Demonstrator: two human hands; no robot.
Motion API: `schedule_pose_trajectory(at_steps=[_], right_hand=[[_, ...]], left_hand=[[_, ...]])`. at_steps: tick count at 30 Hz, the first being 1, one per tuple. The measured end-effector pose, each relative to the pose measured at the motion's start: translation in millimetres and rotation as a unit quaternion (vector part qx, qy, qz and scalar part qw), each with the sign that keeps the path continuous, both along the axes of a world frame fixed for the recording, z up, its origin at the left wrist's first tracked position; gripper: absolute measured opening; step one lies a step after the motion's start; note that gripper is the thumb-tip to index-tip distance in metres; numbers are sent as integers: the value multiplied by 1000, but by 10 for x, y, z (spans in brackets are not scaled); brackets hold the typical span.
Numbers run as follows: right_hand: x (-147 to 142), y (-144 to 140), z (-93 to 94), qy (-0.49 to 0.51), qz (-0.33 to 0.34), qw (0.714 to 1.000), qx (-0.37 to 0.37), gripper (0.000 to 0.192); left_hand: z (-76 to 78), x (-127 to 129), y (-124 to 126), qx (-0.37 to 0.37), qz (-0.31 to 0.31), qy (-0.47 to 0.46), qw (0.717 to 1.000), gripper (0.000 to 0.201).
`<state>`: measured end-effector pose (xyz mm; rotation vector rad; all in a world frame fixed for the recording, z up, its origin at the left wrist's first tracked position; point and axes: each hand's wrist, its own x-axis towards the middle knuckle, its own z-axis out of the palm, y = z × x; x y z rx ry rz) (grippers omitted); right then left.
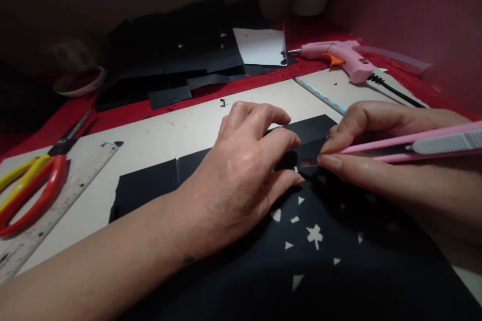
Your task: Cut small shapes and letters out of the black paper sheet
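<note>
A large sheet of black paper (pixel 320 291) lies in front of me, with small triangles and a flower-like shape cut through it. My left hand (pixel 244 155) rests on the sheet, its thumb and fingers apart and touching the paper. Between the two hands a small pale opening shows in the sheet. In my right hand (pixel 361 140) is a pink utility knife (pixel 433 143), pinched close to its blade. The blade tip points left and meets the paper by my left thumb and index finger; the exact contact is partly shadowed.
Scissors (pixel 56 175) and a ruler (pixel 64 205) lie at the left on a white board (pixel 158 135). Behind are black paper scraps (pixel 173 50), a white piece (pixel 261 47), a pencil (pixel 320 95) and a pink glue gun (pixel 339 57) on red cloth (pixel 259 80).
</note>
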<state>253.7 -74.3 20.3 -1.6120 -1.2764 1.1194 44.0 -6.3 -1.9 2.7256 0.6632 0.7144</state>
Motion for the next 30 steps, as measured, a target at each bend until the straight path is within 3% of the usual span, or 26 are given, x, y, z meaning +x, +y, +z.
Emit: schedule_pose_trajectory(at_steps=[3,8,18,22,25,28,30], right_hand=[[-27,-10,34,14,-8,1000,-1,19],[-14,3,16,26,-1,1000,3,17],[21,-12,-14,28,-10,999,12,24],[16,-6,-9,-2,-41,997,60,27],[7,-7,-8,-20,-49,996,75,22],[3,0,-8,6,-32,999,29,19],[-1,6,-8,26,-10,1000,-3,18]], left_hand=[[13,22,-39,26,10,-3,1000,11],[-6,49,-48,55,4,5,998,16],[69,16,-32,3,-10,6,1000,18],[118,-17,-21,-10,-1,-18,1000,16],[130,-36,15,-11,32,-32,999,23],[81,-47,103,-4,100,-39,994,18],[28,-46,161,-20,111,-17,994,17]])
